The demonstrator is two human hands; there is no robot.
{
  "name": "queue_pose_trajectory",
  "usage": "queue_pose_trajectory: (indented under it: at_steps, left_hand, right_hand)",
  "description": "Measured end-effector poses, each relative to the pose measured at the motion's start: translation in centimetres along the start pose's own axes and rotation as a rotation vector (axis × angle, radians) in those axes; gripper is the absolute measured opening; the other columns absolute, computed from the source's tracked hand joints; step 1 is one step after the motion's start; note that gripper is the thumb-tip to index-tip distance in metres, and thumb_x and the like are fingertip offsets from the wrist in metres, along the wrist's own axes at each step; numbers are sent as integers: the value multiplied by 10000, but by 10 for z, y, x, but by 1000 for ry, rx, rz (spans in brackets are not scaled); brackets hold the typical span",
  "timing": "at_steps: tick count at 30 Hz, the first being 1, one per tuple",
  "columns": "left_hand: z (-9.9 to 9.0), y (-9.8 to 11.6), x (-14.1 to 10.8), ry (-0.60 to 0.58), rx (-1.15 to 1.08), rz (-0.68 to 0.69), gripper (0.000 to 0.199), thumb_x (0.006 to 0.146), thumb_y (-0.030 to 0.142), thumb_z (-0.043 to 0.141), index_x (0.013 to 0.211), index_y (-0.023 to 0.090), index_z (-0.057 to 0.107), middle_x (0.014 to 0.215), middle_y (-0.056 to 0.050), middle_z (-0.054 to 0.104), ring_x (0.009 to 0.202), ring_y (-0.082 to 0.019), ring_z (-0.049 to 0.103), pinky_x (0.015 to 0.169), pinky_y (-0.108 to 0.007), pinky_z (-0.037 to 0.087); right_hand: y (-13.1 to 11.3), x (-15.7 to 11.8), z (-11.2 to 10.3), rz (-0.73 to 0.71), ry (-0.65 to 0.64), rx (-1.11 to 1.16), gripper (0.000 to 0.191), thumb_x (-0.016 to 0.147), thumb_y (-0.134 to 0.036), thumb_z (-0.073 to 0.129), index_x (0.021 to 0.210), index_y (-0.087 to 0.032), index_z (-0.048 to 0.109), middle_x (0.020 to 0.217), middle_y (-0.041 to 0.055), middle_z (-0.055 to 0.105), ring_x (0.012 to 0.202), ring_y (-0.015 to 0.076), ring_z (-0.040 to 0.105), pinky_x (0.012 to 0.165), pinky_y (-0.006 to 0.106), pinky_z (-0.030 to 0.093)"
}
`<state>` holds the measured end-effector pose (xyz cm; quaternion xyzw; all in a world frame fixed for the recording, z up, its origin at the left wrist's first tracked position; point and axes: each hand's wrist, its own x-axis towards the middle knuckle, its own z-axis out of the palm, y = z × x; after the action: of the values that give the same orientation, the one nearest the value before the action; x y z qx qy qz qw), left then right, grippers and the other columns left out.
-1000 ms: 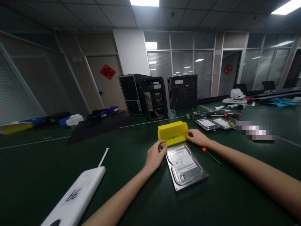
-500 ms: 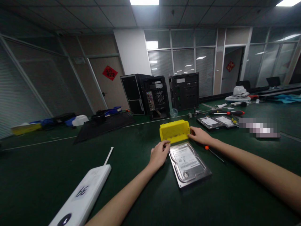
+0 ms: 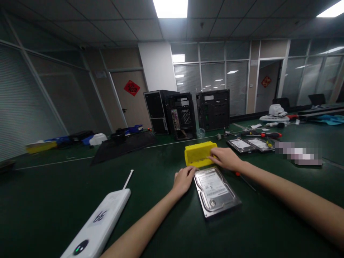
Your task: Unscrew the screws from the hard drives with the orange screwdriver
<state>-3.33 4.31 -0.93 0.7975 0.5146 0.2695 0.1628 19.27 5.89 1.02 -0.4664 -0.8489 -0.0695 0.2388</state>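
A bright yellow tray (image 3: 198, 154) and a silver hard drive (image 3: 225, 201) with a white label (image 3: 213, 183) stand out against a dark green table (image 3: 150, 172). A white device (image 3: 113, 202) carries black digits (image 3: 100, 216) and a green light (image 3: 77, 249). 3 computer cases (image 3: 216, 109) are black; a door's diamond decoration (image 3: 132, 87) is red with black lettering.

Ceiling lights (image 3: 171, 8) glare white over a dim, edge-stretched view.
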Motion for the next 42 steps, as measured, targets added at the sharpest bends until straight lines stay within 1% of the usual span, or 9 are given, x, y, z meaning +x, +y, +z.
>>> queue_pose_trajectory:
  at_steps: [5, 9, 12, 16, 19, 23, 27, 34, 42]
  left_hand:
    - [0, -2, 3, -11, -19, -30, 430, 914, 394, 288, 991, 216, 672, 1053, -51, 670, 1036, -248, 562, 885, -352, 399]
    - [-10, 0, 1, -131, 39, -23, 501, 838, 586, 372, 1170, 265, 565, 1147, -41, 618, 1101, -273, 502, 963, -436, 322]
    - [-27, 14, -6, -344, 147, 12, 796, 736, 702, 432, 1370, 233, 324, 1341, -104, 448, 1236, -309, 364, 1010, -487, 258]
    - [-44, 55, -26, -574, 317, 92, 1239, 516, 805, 540, 1433, 108, 83, 1488, -193, 65, 1339, -411, 65, 1050, -566, 110]
    - [-38, 85, -49, -555, 345, 281, 1231, 517, 822, 515, 1432, 111, 101, 1494, -165, 37, 1348, -395, 29, 1076, -550, 65]
    - [-12, 102, -71, -455, 366, 338, 867, 802, 676, 345, 1412, 76, 207, 1476, -170, 143, 1360, -313, 112, 1104, -466, 143]
    - [6, 99, -74, -347, 436, 328, 711, 867, 559, 361, 1393, 89, 272, 1465, -149, 202, 1354, -280, 165, 1112, -424, 186]
    - [16, 93, -67, -268, 493, 360, 713, 854, 561, 397, 1368, 72, 321, 1440, -164, 269, 1335, -288, 228, 1100, -429, 231]
    - [11, 77, -45, -243, 472, 452, 678, 855, 524, 441, 1348, 68, 347, 1417, -173, 321, 1321, -279, 271, 1087, -417, 268]
  right_hand:
    - [-16, 29, 18, -43, -123, 34, 262, 866, -312, 445, 1042, -197, 600, 1041, 71, 604, 926, 166, 579, 749, 231, 401]
    - [-26, 47, 34, 7, -174, 13, 286, 866, -245, 415, 1057, -193, 622, 1039, 102, 622, 939, 206, 597, 762, 273, 414]
    - [-31, 52, 38, 41, -188, 1, 291, 863, -243, 415, 1047, -184, 632, 1028, 114, 631, 929, 227, 609, 749, 290, 424]
    - [-32, 54, 38, 60, -203, -7, 271, 851, -236, 441, 1024, -187, 644, 1037, 106, 637, 950, 231, 610, 762, 284, 429]
    - [-32, 52, 37, 92, -205, -16, 273, 856, -232, 442, 1049, -192, 631, 1069, 107, 629, 981, 227, 601, 784, 283, 427]
    - [-32, 50, 35, 130, -192, -30, 317, 899, -268, 376, 1106, -177, 598, 1092, 125, 621, 1006, 238, 590, 805, 311, 426]
    - [-34, 51, 32, 139, -218, -26, 276, 901, -265, 408, 1054, -179, 622, 1075, 107, 627, 991, 218, 591, 824, 323, 432]
    - [-32, 54, 39, 219, -224, 16, 288, 874, -301, 502, 1111, -141, 537, 1115, 87, 557, 966, 192, 566, 819, 403, 474]
    - [-22, 59, 52, 332, -123, 208, 271, 869, -298, 511, 1079, -133, 555, 1090, 85, 574, 962, 193, 571, 823, 408, 470]
